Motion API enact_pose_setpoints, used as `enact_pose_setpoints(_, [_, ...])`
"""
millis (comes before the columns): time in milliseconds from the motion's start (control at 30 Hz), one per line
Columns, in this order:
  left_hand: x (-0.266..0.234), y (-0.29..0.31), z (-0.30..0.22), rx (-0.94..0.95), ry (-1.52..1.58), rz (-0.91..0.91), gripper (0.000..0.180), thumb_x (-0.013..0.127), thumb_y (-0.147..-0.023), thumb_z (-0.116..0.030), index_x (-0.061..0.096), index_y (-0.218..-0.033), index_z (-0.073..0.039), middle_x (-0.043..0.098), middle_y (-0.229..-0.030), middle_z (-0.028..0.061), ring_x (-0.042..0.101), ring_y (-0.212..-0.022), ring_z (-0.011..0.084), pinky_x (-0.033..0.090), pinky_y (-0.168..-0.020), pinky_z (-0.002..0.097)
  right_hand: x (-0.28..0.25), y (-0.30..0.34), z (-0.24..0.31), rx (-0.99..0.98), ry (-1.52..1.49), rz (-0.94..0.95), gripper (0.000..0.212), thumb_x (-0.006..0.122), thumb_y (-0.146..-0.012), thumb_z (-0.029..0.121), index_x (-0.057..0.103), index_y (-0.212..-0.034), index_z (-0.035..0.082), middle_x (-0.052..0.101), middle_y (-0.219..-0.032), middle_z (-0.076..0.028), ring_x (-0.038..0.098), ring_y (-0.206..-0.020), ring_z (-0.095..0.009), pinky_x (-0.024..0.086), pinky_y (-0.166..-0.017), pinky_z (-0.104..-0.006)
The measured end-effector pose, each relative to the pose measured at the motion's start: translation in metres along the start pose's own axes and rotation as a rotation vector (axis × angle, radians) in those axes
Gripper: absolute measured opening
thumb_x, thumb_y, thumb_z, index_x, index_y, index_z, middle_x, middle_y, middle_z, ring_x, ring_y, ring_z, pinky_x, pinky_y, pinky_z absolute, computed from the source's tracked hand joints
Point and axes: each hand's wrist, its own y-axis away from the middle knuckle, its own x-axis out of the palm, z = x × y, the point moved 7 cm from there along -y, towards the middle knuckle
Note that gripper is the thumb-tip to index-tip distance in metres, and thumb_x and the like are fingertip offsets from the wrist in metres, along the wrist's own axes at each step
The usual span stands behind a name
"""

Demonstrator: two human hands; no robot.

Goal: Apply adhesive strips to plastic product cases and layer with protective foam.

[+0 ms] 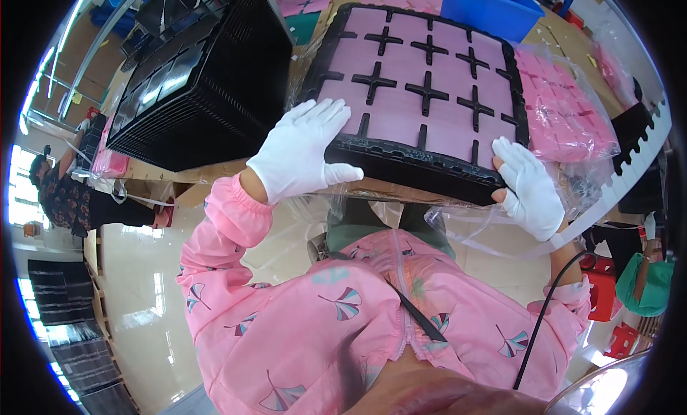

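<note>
A black plastic tray (pixel 351 144) with cross-shaped dividers lies in front of me, pink sheet material (pixel 401 75) showing between its ribs. My left hand (pixel 297 153), in a white glove, rests flat at the tray's left front corner, its fingers stretched out and thumb spread. At the right front corner, my right hand (pixel 533 193) touches the tray's edge with fingers extended and thumb apart. Its glove leaves the thumb tip and a fingertip bare. Neither hand closes around anything. The tray's underside is hidden.
A tall stack of black trays (pixel 222 93) stands at the left. Right of the tray lie pink sheets in clear plastic (pixel 565 103), with a blue bin (pixel 494 12) behind. A loose pale strap (pixel 608 200) curves past my right wrist. Another person (pixel 71 179) works at far left.
</note>
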Motion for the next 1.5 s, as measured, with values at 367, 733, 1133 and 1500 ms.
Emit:
enact_pose_setpoints(367, [-0.003, 0.0, -0.011, -0.02, 0.021, -0.057, 0.085, 0.06, -0.075, -0.06, 0.042, -0.129, 0.003, 0.046, -0.132, 0.0222, 0.043, -0.122, 0.0374, 0.03, -0.106, 0.0423, 0.003, 0.003, 0.0, 0.072, -0.004, -0.106, 0.047, 0.073, -0.065, 0.017, 0.057, -0.104, -0.004, 0.051, -0.126, -0.019, 0.045, -0.119, -0.036, 0.035, -0.1, -0.0417])
enact_pose_setpoints(733, [-0.001, -0.036, -0.07, 0.083, 0.06, -0.31, 0.082, 0.071, -0.07, -0.04, 0.037, -0.135, -0.004, 0.046, -0.133, 0.0141, 0.043, -0.125, 0.0295, 0.033, -0.103, 0.0408, -0.009, 0.011, -0.004, -0.035, 0.012, -0.316, 0.043, 0.073, -0.061, 0.009, 0.057, -0.101, -0.001, 0.058, -0.116, -0.016, 0.053, -0.11, -0.034, 0.041, -0.096, -0.042])
enact_pose_setpoints(1133, [-0.047, -0.04, -0.05, 0.117, -0.037, -0.78, 0.05, 0.058, -0.067, 0.001, 0.06, -0.115, -0.016, 0.067, -0.099, 0.0028, 0.064, -0.081, 0.0212, 0.05, -0.068, 0.0308, -0.085, -0.011, 0.029, -0.149, -0.01, -0.594, 0.047, 0.073, -0.066, 0.009, 0.055, -0.109, -0.003, 0.052, -0.125, -0.02, 0.047, -0.118, -0.04, 0.036, -0.099, -0.044])
enact_pose_setpoints(1500, [-0.2, 0.072, 0.093, -0.133, 0.992, -1.537, 0.022, 0.069, -0.083, -0.012, 0.065, -0.102, -0.001, 0.066, -0.094, 0.0006, 0.059, -0.081, 0.0075, 0.046, -0.073, 0.0224, -0.066, 0.002, 0.002, 0.109, -0.316, -0.83, 0.049, 0.055, -0.091, 0.029, 0.049, -0.124, -0.007, 0.048, -0.133, -0.018, 0.046, -0.122, -0.029, 0.031, -0.104, -0.0359])
